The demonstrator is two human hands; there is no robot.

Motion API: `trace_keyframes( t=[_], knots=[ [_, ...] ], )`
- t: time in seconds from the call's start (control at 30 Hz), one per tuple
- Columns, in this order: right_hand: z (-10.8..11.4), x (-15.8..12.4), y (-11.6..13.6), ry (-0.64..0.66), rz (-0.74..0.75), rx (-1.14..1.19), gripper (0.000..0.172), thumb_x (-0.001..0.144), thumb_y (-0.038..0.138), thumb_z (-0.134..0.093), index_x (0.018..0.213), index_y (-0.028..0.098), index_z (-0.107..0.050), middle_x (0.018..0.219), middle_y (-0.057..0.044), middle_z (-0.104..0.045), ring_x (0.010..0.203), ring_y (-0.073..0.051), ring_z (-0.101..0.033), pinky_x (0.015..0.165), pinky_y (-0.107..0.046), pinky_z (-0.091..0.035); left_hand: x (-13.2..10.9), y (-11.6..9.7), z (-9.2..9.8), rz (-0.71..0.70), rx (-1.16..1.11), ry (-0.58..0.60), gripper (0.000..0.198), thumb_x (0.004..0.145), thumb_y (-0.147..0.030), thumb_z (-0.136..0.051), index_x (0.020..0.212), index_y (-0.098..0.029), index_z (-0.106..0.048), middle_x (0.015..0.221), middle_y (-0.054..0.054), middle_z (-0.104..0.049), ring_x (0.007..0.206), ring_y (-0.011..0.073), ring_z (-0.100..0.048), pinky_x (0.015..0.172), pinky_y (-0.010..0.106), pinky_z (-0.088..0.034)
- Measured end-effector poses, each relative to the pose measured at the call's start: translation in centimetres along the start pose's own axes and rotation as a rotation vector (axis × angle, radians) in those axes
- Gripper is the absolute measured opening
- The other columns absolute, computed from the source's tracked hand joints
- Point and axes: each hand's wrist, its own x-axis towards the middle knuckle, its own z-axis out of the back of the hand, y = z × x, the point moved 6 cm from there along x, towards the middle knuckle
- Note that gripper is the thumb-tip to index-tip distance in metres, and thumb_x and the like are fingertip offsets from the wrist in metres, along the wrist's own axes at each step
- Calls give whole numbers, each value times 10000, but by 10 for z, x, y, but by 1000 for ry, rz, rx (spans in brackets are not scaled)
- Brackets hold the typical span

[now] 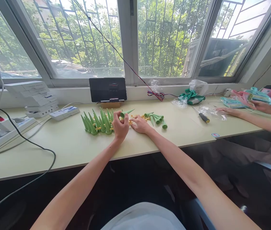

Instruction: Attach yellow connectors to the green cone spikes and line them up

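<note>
My left hand (pixel 121 125) pinches a green cone (pixel 127 112), its tip pointing right, just above the table. To the left of this hand, several upright green cones (pixel 96 123) stand close together, with small yellow pieces among their bases. My right hand (pixel 140 124) rests low beside the left, its fingertips at small yellow pieces (pixel 131 120); whether it grips one is too small to tell. Several loose green cones (pixel 157 118) lie on their sides just right of that hand.
A tablet (pixel 108 90) leans at the window. White boxes (pixel 38 97) and a power strip (pixel 8 132) with cables sit left. To the right lie a screwdriver (pixel 203 117) and a green bag (pixel 191 96). A co-worker's hands (pixel 228 111) handle packets at far right.
</note>
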Motion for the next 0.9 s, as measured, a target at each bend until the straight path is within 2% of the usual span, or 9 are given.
trace_keyframes(
  t=[0.2, 0.4, 0.57, 0.7, 0.9],
  knots=[
    [3, -1, -2, -72, -15, 62, 349, 890, 325, -578, 1222, 222, -607, 1201, -106, -460, 994, -190, -576, 901, -334, -444, 0, -2, 1, 7, -8, 1, 310, 876, -441, -562, 1018, -173, -497, 914, 44, -585, 534, 55, -528, 473, 183, -400],
    [0, 2, -2, -44, 46, 116, 288, 894, 342, -597, 1162, 259, -663, 1179, -77, -470, 1012, -166, -559, 930, -316, -421, 0, -4, 1, -7, -3, -8, 309, 868, -446, -567, 1001, -173, -504, 902, 45, -585, 545, 67, -527, 487, 198, -424],
    [-2, 5, -7, -65, 48, 179, 224, 900, 306, -592, 1100, 247, -674, 1087, -53, -499, 994, -151, -555, 915, -295, -417, 0, -2, 0, -3, 1, -4, 303, 866, -438, -576, 1003, -178, -506, 900, 47, -580, 530, 65, -519, 473, 196, -417],
    [-2, 5, -9, -82, -1, 184, 188, 901, 274, -565, 1047, 222, -669, 1064, -60, -510, 956, -161, -563, 893, -299, -425, 0, -2, 0, -4, -4, -5, 276, 864, -412, -583, 1000, -183, -509, 913, 51, -591, 546, 64, -529, 470, 184, -412],
    [4, 1, -14, -110, -153, 103, 200, 896, 246, -531, 1047, 204, -656, 1071, -83, -512, 903, -173, -576, 883, -308, -427, 0, -4, 1, -17, 4, -5, 249, 862, -395, -579, 982, -187, -515, 925, 55, -605, 561, 73, -547, 481, 188, -424]
  ],
)
